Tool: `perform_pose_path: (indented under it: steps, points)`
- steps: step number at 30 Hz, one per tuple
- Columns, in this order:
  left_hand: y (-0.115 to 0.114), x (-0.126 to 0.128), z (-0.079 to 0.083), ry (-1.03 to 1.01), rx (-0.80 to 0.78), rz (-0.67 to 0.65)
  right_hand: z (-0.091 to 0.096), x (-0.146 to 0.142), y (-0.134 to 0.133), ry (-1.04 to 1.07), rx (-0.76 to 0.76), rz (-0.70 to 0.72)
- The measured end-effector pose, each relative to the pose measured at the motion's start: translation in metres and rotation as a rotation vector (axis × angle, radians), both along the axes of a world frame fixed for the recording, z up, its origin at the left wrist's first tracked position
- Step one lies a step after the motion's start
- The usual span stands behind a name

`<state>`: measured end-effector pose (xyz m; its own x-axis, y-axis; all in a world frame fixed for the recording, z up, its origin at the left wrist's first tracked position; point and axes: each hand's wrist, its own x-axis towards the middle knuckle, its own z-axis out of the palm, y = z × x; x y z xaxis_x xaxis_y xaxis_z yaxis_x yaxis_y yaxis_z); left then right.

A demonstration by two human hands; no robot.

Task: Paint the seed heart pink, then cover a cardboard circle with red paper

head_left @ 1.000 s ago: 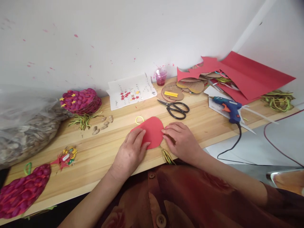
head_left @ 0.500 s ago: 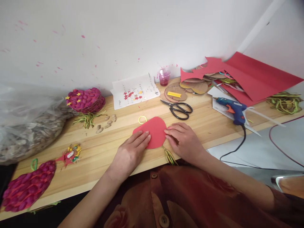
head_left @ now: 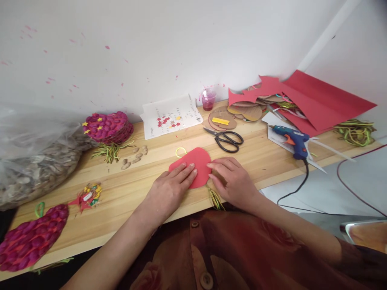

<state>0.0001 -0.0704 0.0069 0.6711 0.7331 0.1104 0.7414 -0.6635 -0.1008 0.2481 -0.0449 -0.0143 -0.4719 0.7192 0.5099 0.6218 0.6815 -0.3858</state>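
Note:
A rounded red paper cutout point(head_left: 200, 161) lies flat on the wooden table in front of me. A yellow loop point(head_left: 181, 152) sticks out at its upper left, and a green-and-yellow yarn tassel point(head_left: 215, 198) hangs from its lower right. My left hand point(head_left: 173, 185) presses on the cutout with its fingers stretched flat. At the cutout's right edge my right hand point(head_left: 231, 179) rests with bent fingers, the fingertips touching the rim; whether they pinch it is hard to see. Black-handled scissors point(head_left: 228, 140) lie just beyond the right hand.
A blue glue gun point(head_left: 292, 141) with a cord lies at the right, by red paper sheets point(head_left: 326, 104). Peanuts point(head_left: 136, 157), a stack of purple-studded pieces point(head_left: 109, 128), and a bag of shells point(head_left: 36, 169) stand left. A cup of pink liquid point(head_left: 208, 99) is at the wall.
My left hand's fingers have slid slightly right and up over the red cutout. My right hand stays at the right edge. The view has shifted a little.

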Motion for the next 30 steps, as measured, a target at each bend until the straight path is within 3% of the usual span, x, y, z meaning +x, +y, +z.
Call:
perform_pose_path:
  steps: [10, 20, 23, 26, 30]
  points:
    - [-0.004, 0.013, 0.004, 0.09, -0.004, 0.043, 0.002, -0.005, -0.012, -0.046, 0.053, 0.303]
    - [-0.009, 0.025, 0.004, 0.071, -0.058, 0.121, 0.003, -0.031, 0.001, -0.214, -0.122, 0.26]
    - [-0.008, 0.015, 0.001, -0.071, -0.115, 0.093, 0.0, -0.031, 0.0, -0.266, -0.089, 0.227]
    - [-0.004, -0.009, -0.003, -0.348, -0.176, 0.012, 0.0, -0.03, 0.0, -0.297, -0.052, 0.217]
    - [0.0, -0.043, -0.007, -0.62, -0.124, 0.045, 0.0, -0.031, 0.001, -0.308, -0.001, 0.232]
